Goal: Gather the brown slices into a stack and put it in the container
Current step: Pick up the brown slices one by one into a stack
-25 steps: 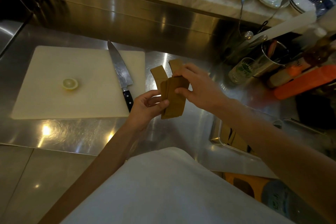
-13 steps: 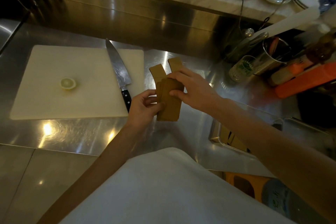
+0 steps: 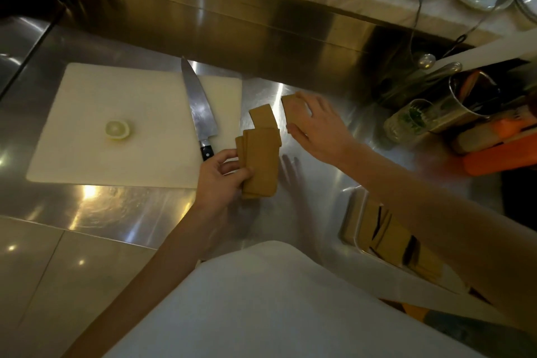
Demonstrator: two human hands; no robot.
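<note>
2 hands apart now: left hand (image 3: pixel 223 177) grips stack (image 3: pixel 260 163); right hand (image 3: pixel 316 128), fingers spread, moved onto loose slice (image 3: pixel 293 112).

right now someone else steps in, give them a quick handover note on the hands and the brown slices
Left hand: holds the stack of brown slices upright on the steel counter.
Right hand: fingers on a loose slice lying on the counter.
One more slice lies behind the stack.
Container at the right already has slices in it.
Left: add both loose slices, then put the stack in the container.

Dim warm light, glare on steel counter (image 3: pixel 319 183), soft blur.
</note>
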